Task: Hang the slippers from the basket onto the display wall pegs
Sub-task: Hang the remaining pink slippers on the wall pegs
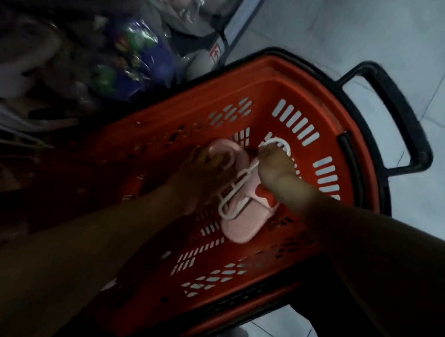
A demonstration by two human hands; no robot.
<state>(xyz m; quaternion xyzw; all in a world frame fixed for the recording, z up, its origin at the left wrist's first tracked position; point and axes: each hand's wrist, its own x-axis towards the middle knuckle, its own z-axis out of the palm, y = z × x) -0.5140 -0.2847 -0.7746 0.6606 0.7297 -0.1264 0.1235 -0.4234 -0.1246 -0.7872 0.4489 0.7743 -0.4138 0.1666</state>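
Left hand (199, 171) covers the near part of the far pink slipper (240, 153); its fingers are motion-blurred, so the grip cannot be told. Right hand (275, 170), curled round the white hanger (234, 194), hides the hanger's middle. Both forearms hide near walls of the basket (291, 93). Wrapped goods (128, 58), far left, are dark and blurred. The shelf label (216, 52) is too small to read.
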